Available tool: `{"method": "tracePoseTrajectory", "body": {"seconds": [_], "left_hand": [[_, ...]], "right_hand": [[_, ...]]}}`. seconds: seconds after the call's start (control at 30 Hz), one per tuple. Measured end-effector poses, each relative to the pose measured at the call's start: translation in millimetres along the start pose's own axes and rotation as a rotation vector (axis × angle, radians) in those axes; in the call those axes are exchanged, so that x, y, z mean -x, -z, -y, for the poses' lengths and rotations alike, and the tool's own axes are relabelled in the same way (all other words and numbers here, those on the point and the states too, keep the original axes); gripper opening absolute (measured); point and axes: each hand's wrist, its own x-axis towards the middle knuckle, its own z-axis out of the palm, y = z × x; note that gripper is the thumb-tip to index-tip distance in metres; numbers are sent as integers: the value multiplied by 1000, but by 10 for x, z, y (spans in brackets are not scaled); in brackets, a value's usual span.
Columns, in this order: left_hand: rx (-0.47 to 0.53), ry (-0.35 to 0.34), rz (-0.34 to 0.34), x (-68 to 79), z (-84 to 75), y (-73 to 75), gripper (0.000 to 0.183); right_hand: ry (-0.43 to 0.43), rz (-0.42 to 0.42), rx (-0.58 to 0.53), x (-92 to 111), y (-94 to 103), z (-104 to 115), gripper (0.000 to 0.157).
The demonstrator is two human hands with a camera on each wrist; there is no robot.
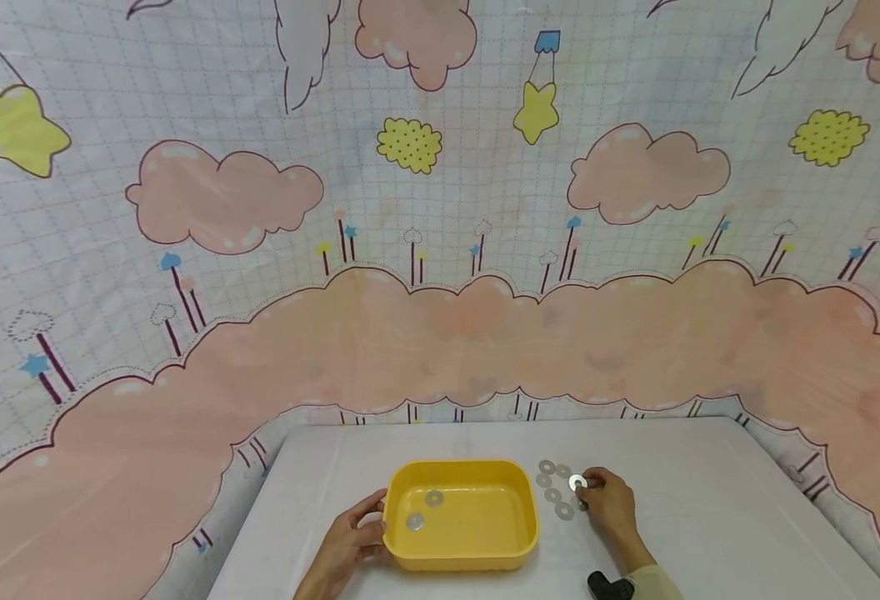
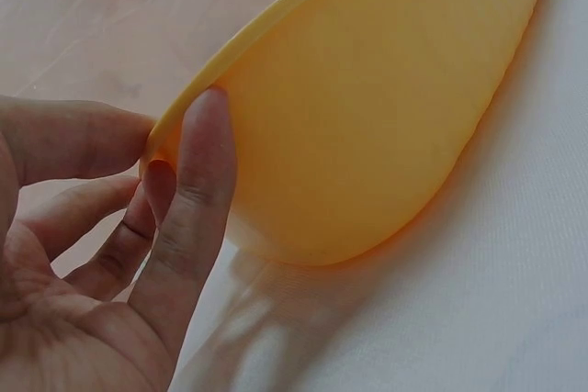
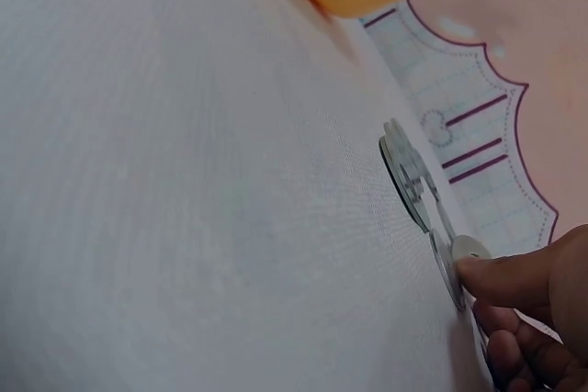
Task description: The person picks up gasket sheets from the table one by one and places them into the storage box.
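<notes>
A shallow yellow plastic tray (image 1: 477, 560) stands on the white table, with two flat metal washers (image 1: 434, 498) inside, towards its left. My left hand (image 1: 348, 537) holds the tray's left side, fingers and thumb at the rim and outer wall (image 2: 367, 117). To the right of the tray, my right hand (image 1: 611, 504) pinches a shiny washer (image 1: 577, 482) between thumb and fingers, just above the tabletop. Beside it lies a loose group of several grey washers (image 1: 552, 495). In the right wrist view the pinched washer (image 3: 470, 247) shows at the thumb tip, partly covered.
The white table (image 1: 710, 483) reaches back to a patterned cloth backdrop (image 1: 485, 342) with clouds and stars. A black object (image 1: 609, 586) is at the right wrist, by the sleeve.
</notes>
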Motion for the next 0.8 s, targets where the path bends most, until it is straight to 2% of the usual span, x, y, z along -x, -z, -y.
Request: {"method": "tracePoseTrajectory", "body": {"seconds": [0.37,0.57,0.8], "left_hand": [[15,-12,3,-7,-21,-44,71],[9,-7,-9,-42,-3,-44,70],[18,-5,-5,-83,21,-60,71]], "right_hand": [[23,-25,-14,-87,14,-57,12],[17,23,-30,-121,68,0,13],[37,36,-49,-153,168,33,13]]}}
